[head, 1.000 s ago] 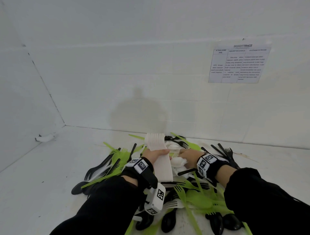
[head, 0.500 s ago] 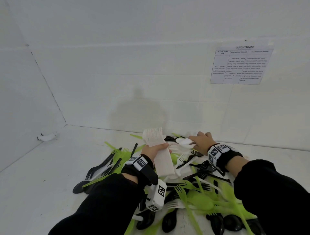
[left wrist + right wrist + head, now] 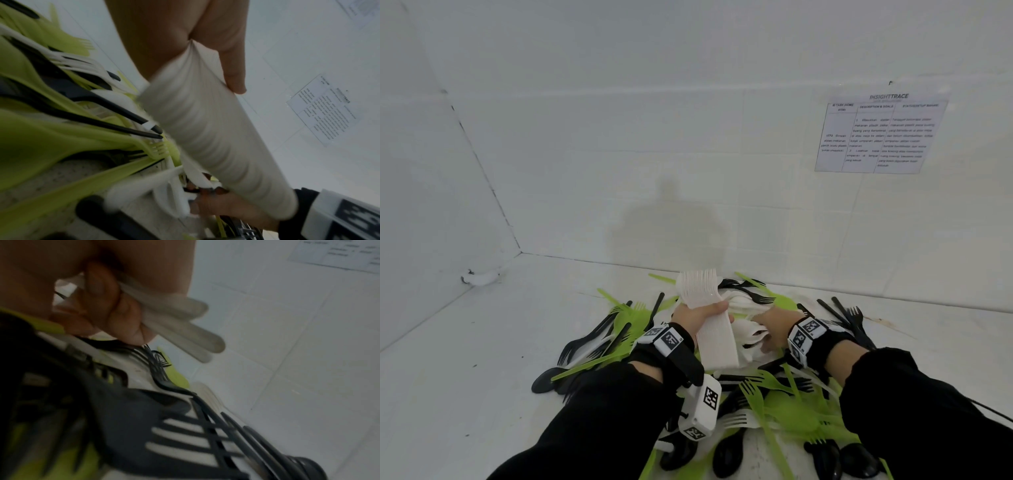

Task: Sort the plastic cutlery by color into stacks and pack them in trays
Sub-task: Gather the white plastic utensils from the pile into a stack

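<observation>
A mixed heap of green, black and white plastic cutlery [image 3: 774,394] lies on the white floor by the wall. My left hand [image 3: 700,317] grips a thick stack of white forks [image 3: 714,329], tines up; in the left wrist view the stack [image 3: 205,129] runs from my palm past my thumb. Just right of it, my right hand [image 3: 770,323] holds a few white cutlery pieces over the heap's middle. The right wrist view shows their white handles [image 3: 185,327] sticking out between my curled fingers [image 3: 115,311]. Black forks [image 3: 185,426] lie below.
The heap sits close to the back wall, where a printed sheet [image 3: 876,133] is taped at the right. Bare white floor [image 3: 465,359] spreads to the left, up to the corner. No tray shows in any view. My black sleeves cover the heap's near part.
My right hand has come back from the far side of the heap toward the stack, now holding white pieces. The left hand has kept the fork stack nearly still.
</observation>
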A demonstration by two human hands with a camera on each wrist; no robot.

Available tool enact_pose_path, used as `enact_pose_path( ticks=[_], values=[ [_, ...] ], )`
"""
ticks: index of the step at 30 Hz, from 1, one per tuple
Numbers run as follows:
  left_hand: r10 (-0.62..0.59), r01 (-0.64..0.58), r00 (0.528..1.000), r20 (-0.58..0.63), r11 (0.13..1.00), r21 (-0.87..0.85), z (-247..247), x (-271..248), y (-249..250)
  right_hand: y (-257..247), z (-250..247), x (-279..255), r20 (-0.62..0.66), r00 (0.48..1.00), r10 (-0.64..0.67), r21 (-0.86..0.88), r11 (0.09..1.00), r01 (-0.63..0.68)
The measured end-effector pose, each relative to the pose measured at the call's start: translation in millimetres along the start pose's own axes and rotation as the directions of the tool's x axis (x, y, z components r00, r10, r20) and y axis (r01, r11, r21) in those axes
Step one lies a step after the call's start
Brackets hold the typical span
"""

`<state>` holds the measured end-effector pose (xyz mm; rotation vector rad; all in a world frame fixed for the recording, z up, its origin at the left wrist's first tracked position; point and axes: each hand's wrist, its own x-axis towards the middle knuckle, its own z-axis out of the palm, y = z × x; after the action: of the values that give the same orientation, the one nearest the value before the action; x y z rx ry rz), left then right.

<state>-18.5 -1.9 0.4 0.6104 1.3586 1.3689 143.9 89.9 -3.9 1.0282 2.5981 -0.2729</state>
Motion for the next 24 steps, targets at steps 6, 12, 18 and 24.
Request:
enact_pose_path(
  ticks=[6, 12, 18, 24],
  values=[
    [-0.012, 0.013, 1.0, -0.021, 1.0, 0.016, -2, -6, 2, 16, -16, -10, -0.005, 0.996, 0.093, -0.009, 0.996, -0.093],
    [-0.017, 0.016, 0.994, -0.107, 1.0, -0.011, 3, -16, 3, 49, -43, -37, -0.132, 0.932, 0.338, 0.218, 0.927, -0.306],
    [-0.025, 0.019, 0.993, -0.119, 0.999, -0.051, 15, 23, -31, 24, -44, -52, -0.269, 0.882, 0.387, 0.628, 0.765, -0.145],
    [-0.028, 0.021, 0.996, -0.08, 0.995, -0.096, 50, -29, -3, -14, -18, -48, -0.154, 0.908, 0.389, 0.936, 0.353, 0.008]
  ],
)
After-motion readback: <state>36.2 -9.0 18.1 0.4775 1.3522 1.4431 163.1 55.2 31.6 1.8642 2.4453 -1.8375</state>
